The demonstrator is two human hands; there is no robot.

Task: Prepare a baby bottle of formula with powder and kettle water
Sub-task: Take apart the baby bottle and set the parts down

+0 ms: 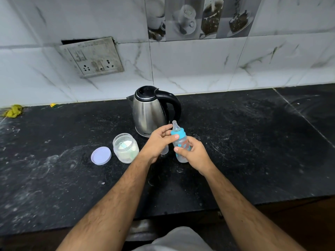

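Bottle point(181, 147) of cloudy, translucent plastic, printed with small blue and red figures, tilted a little to the left above a black speckled stone counter point(253, 142). Blue screw collar point(178, 133) ringing the neck, topped by a clear, soft-looking teat point(175, 125). Right hand point(194, 154) wrapped round the lower body of the bottle, thumb and fingertips pressed against its smooth wall. Left hand point(157, 142) at the neck, thumb laid across the blue collar and fingers curled behind it, pinching the ring. Below that hand, part of a clear rounded plastic piece point(165, 150), mostly hidden, its shape not readable.

Just behind the hands, a kettle point(150, 113) of brushed steel, pear-shaped, with glossy black lid and looped black handle turned to the right, spout to the left. Left of the hands, standing on the counter, a squat open jar point(126, 148) of clear plastic holding off-white powder and a pale scoop point(124, 144). Beside the jar, lying flat, a round lilac lid point(101, 155). Counter surface matte, dusted with pale swirls and smears. At the far left edge, a crumpled yellow-green cloth point(13, 111). Behind, glossy white marbled wall tiles point(199, 66) and a grimy switch plate point(94, 57) with sockets.
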